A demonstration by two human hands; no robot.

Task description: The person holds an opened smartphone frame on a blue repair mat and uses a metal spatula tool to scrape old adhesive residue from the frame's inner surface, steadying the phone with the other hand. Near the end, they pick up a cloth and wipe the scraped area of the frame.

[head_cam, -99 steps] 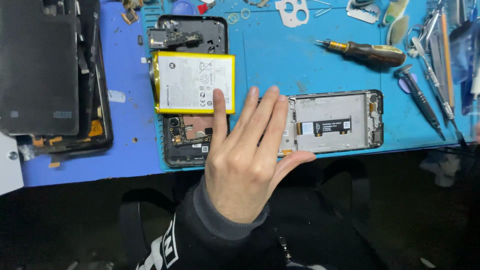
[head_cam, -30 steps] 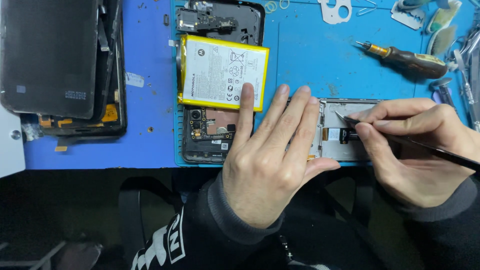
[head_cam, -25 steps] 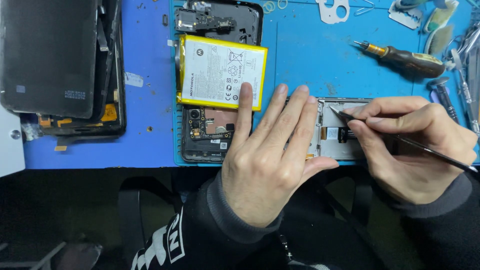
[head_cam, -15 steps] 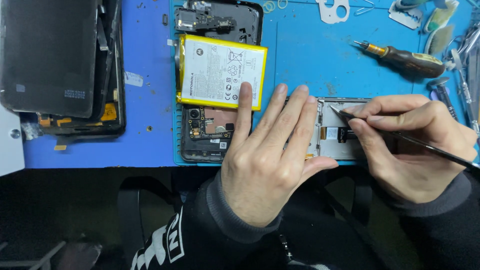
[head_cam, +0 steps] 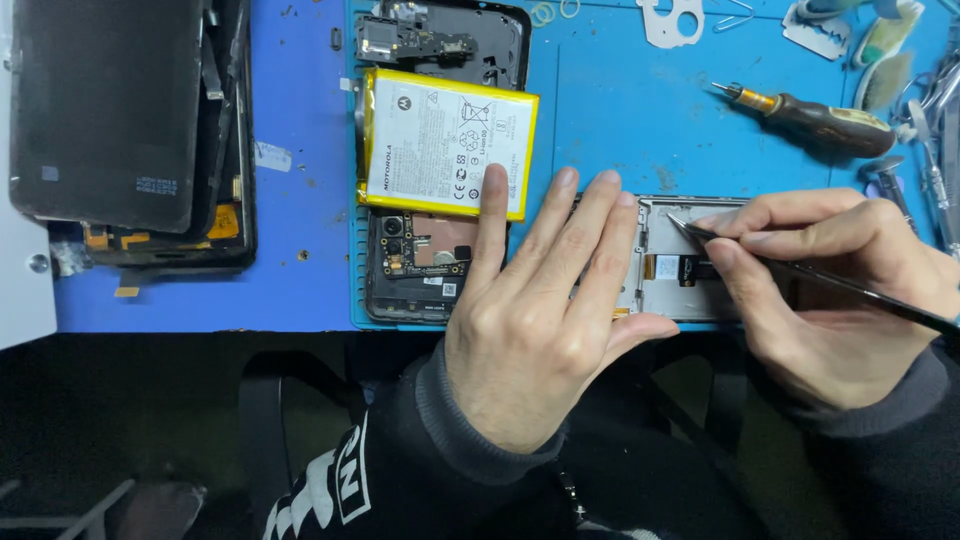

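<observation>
Your left hand (head_cam: 530,330) lies flat and open, fingers spread, gripping nothing: index tip on the lower edge of the yellow-rimmed battery (head_cam: 445,140), the other fingers pressing down the left end of the grey phone frame (head_cam: 665,290). Your right hand (head_cam: 830,290) is closed in a pen grip on a thin dark pointed tool (head_cam: 790,268); its tip sits at the frame's upper left inner corner, the shaft running back down to the right past your knuckles. The frame lies at the near edge of the blue mat (head_cam: 620,110), its right part hidden under your right hand. An orange flex and a small dark part show inside it, just below the tip. The battery rests tilted on the opened black phone body (head_cam: 420,265), boards exposed above and below it. A stack of dark phone panels (head_cam: 110,110) sits well apart on the left of the surface. A brown-handled screwdriver (head_cam: 815,118) lies beyond your right hand, more tools at the right edge, too cropped to identify.
</observation>
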